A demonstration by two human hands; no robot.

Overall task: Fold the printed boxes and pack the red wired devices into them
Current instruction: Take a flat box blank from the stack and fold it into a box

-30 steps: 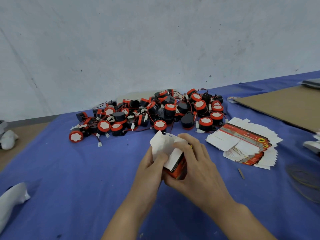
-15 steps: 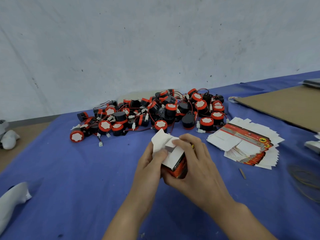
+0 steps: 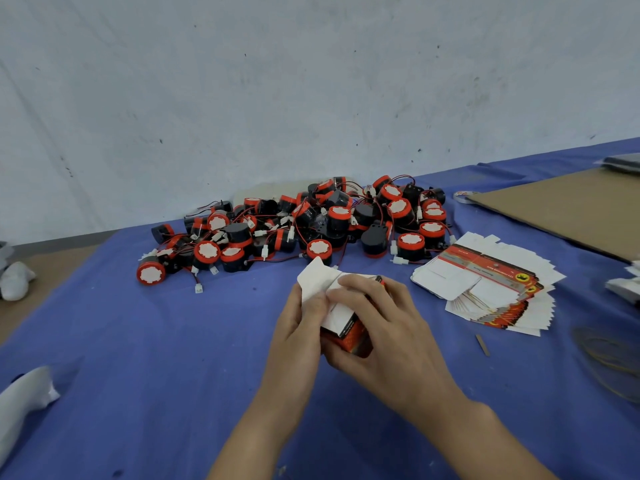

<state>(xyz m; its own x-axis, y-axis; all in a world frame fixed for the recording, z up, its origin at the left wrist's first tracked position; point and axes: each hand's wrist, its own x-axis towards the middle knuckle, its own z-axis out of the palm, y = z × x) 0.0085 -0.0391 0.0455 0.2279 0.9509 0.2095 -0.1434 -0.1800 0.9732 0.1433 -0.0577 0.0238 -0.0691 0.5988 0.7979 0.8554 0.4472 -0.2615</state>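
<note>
Red box [image 3: 352,336] in our hands: L hand [image 3: 298,329] pinches its flap [image 3: 313,279], R hand [image 3: 393,336] fingers [image 3: 351,289] curl round it; devices [image 3: 311,226] piled at 12 o'clock.

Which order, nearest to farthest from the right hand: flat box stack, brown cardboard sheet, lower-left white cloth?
1. flat box stack, just right of the right hand
2. brown cardboard sheet, back right
3. white cloth, lower left edge

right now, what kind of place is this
Most likely a small packing workbench: a heap of red wired devices lies on the blue table cover, a fanned stack of flat printed boxes sits beside it, and the left hand and right hand hold a half-folded box.
</note>
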